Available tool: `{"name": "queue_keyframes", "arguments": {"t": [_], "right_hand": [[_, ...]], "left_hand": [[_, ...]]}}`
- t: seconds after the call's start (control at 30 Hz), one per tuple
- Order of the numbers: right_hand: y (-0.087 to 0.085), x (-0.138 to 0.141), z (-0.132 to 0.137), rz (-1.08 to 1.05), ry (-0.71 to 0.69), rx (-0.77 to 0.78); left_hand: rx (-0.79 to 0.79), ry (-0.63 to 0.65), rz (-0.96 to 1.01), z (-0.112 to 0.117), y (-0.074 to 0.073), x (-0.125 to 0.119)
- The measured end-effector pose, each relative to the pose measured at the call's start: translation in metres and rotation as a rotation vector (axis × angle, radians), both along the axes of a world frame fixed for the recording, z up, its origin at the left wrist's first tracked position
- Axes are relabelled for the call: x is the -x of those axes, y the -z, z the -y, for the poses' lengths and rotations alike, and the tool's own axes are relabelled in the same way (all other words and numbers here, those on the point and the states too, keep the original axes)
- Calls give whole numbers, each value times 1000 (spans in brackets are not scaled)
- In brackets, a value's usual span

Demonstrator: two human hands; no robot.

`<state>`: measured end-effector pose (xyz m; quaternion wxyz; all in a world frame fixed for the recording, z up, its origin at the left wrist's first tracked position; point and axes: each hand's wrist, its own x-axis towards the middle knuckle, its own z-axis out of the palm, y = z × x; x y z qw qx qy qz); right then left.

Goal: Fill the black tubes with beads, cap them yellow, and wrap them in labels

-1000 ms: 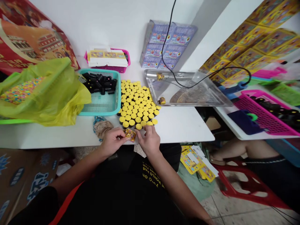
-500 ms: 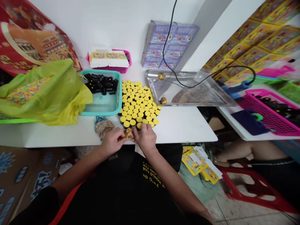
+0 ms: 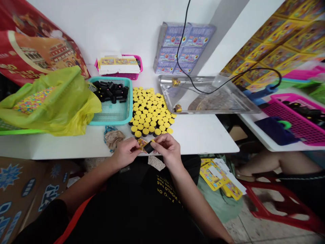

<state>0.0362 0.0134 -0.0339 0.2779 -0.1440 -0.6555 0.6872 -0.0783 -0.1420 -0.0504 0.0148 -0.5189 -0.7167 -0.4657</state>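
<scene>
At the table's front edge, my left hand [image 3: 126,151] pinches a small yellow printed plastic wrapper [image 3: 142,144]. My right hand [image 3: 168,149] grips a small black canister [image 3: 148,147] with a yellow lid, tilted on its side. The canister's lower end is at the wrapper's right side; whether it is inside cannot be made out. Just beyond my hands, several black canisters with yellow lids [image 3: 149,113] stand upright in a tight group. A beige and blue cloth bundle [image 3: 113,138] lies beyond my left hand.
A turquoise basket [image 3: 115,118] of black canisters stands left of the group, beside a yellow-green bag [image 3: 83,101] of colourful beads. A metal tray [image 3: 215,111] and hanging black cable [image 3: 179,67] lie to the right. Purple boxes [image 3: 175,49] stack behind. Another person's leg [image 3: 266,162] shows at right.
My right hand has taken up a black canister from the group's front edge and brought it to the wrapper. The left hand still holds the wrapper. The view has shifted slightly.
</scene>
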Motion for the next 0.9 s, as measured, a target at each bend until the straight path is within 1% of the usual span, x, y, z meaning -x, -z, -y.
{"name": "queue_keyframes", "arguments": {"t": [0.17, 0.33, 0.43, 0.6, 0.67, 0.8, 0.9], "right_hand": [[0, 1, 1, 31, 33, -10], [-2, 0, 3, 33, -22, 108], [-3, 1, 5, 1, 4, 124], [-5, 1, 9, -19, 9, 126], [-7, 1, 9, -21, 20, 138], [-7, 2, 8, 5, 59, 205], [-4, 4, 6, 42, 74, 268]], "left_hand": [[-30, 38, 70, -2, -2, -2], [-70, 99, 273, -5, -3, -2], [-55, 121, 431, -6, -4, -2], [68, 162, 851, -6, -4, -3], [78, 181, 981, -7, -3, -3], [41, 229, 1171, -10, -4, -4], [17, 248, 1246, -10, -5, -6]]}}
